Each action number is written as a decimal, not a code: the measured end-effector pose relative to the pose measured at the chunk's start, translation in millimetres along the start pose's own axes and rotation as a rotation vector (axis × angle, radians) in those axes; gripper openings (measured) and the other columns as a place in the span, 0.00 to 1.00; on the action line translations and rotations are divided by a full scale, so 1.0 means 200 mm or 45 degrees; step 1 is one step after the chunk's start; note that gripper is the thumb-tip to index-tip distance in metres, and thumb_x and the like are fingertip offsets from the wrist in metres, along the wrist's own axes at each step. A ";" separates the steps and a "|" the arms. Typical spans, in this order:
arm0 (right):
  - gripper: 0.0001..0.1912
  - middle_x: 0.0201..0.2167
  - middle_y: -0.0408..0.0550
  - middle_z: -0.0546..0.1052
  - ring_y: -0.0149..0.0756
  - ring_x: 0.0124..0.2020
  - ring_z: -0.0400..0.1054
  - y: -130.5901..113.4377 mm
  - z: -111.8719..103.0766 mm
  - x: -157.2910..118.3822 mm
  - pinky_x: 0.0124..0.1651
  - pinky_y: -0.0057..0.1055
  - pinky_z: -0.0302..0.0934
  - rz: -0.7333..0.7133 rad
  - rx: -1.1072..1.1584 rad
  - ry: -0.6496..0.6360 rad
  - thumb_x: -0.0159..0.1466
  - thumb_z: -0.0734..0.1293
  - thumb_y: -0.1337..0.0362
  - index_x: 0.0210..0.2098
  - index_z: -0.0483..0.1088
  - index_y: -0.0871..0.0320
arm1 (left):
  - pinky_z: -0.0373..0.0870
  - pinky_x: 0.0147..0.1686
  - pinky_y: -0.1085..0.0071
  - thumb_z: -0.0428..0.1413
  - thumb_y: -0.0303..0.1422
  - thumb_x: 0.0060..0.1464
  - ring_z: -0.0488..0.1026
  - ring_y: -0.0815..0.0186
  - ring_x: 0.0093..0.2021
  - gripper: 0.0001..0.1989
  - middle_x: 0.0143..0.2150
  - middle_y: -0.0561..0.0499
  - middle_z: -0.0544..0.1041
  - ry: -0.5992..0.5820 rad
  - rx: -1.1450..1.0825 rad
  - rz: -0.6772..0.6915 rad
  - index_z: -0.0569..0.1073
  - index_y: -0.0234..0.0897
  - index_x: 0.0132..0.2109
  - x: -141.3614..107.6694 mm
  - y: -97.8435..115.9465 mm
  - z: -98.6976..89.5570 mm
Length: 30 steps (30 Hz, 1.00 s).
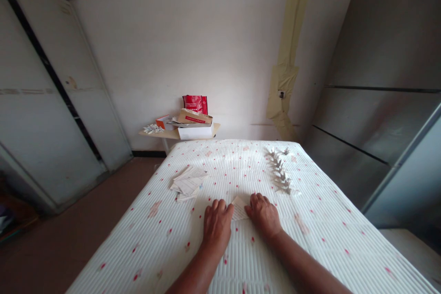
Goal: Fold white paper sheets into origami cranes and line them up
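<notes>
A small piece of printed paper (240, 209) lies on the patterned quilted cover in front of me, with one corner pointing away. My left hand (217, 223) grips its left edge between thumb and curled fingers. At the right edge, my right hand (264, 215) pinches the paper in the same way. Part of the sheet is hidden under the fingers. Beyond my left hand is a loose pile of printed paper sheets (189, 181). Several folded paper cranes (281, 175) stand in a row past my right hand.
The white ribbed cover (165, 248) has small red prints. Behind it, a small side table (168, 134) bears a white box (195, 132), a red bag (195, 104) and more folded paper pieces (153, 128). Grey cabinets (372, 115) stand on the right.
</notes>
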State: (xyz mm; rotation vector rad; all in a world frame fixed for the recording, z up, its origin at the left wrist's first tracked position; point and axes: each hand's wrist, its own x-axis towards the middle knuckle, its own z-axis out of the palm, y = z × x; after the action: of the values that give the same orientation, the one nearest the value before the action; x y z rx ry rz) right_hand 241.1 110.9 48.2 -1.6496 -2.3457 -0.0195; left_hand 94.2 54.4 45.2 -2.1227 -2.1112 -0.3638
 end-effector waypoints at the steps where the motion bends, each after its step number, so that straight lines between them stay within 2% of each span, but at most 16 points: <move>1: 0.06 0.35 0.49 0.72 0.39 0.39 0.65 0.01 0.00 0.00 0.35 0.29 0.55 0.012 0.035 0.000 0.60 0.60 0.65 0.35 0.66 0.59 | 0.57 0.39 0.64 0.45 0.26 0.56 0.63 0.60 0.42 0.11 0.36 0.49 0.70 0.004 0.001 0.030 0.71 0.42 0.39 0.00 0.00 0.00; 6: 0.05 0.35 0.47 0.71 0.37 0.40 0.64 0.06 -0.03 0.01 0.38 0.28 0.55 0.105 0.258 -0.032 0.56 0.60 0.67 0.33 0.66 0.57 | 0.56 0.40 0.63 0.46 0.24 0.56 0.64 0.61 0.41 0.11 0.36 0.49 0.71 0.012 -0.013 0.123 0.71 0.40 0.35 0.02 0.00 -0.01; 10: 0.16 0.44 0.49 0.69 0.40 0.46 0.61 0.02 -0.03 -0.01 0.42 0.32 0.55 0.166 0.376 0.001 0.53 0.62 0.67 0.42 0.65 0.57 | 0.56 0.40 0.63 0.46 0.24 0.56 0.64 0.61 0.41 0.11 0.36 0.49 0.71 0.006 -0.043 0.121 0.72 0.39 0.35 0.03 -0.01 0.01; 14: 0.27 0.56 0.51 0.61 0.46 0.54 0.55 -0.08 -0.01 -0.04 0.48 0.40 0.52 0.147 0.321 0.053 0.51 0.64 0.62 0.50 0.61 0.54 | 0.56 0.41 0.63 0.45 0.24 0.56 0.65 0.61 0.41 0.11 0.36 0.49 0.71 0.003 -0.067 0.096 0.72 0.39 0.35 0.03 -0.01 0.01; 20: 0.31 0.61 0.56 0.55 0.50 0.56 0.51 -0.16 0.00 -0.06 0.51 0.44 0.48 0.165 0.228 0.046 0.51 0.66 0.57 0.53 0.61 0.57 | 0.56 0.42 0.63 0.46 0.23 0.55 0.65 0.61 0.42 0.11 0.36 0.48 0.71 -0.019 -0.076 0.084 0.72 0.38 0.36 0.02 -0.01 0.00; 25: 0.32 0.61 0.56 0.54 0.49 0.56 0.51 -0.13 0.00 -0.05 0.51 0.44 0.49 0.161 0.245 0.014 0.49 0.66 0.59 0.53 0.60 0.57 | 0.56 0.42 0.63 0.46 0.24 0.56 0.65 0.61 0.43 0.11 0.37 0.49 0.72 -0.022 -0.075 0.079 0.71 0.38 0.36 0.02 -0.01 -0.01; 30: 0.32 0.61 0.55 0.55 0.48 0.57 0.52 -0.04 0.00 -0.05 0.52 0.44 0.51 0.171 0.310 -0.023 0.49 0.66 0.65 0.54 0.59 0.57 | 0.56 0.41 0.64 0.44 0.24 0.57 0.64 0.62 0.43 0.12 0.38 0.48 0.72 -0.074 -0.077 0.073 0.72 0.39 0.38 0.02 -0.01 -0.02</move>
State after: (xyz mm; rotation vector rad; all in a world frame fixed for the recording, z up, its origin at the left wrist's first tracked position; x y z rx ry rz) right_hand 236.8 97.8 47.6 -1.6856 -2.1452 0.2965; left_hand 92.7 57.8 49.7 -2.2490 -2.0900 -0.3685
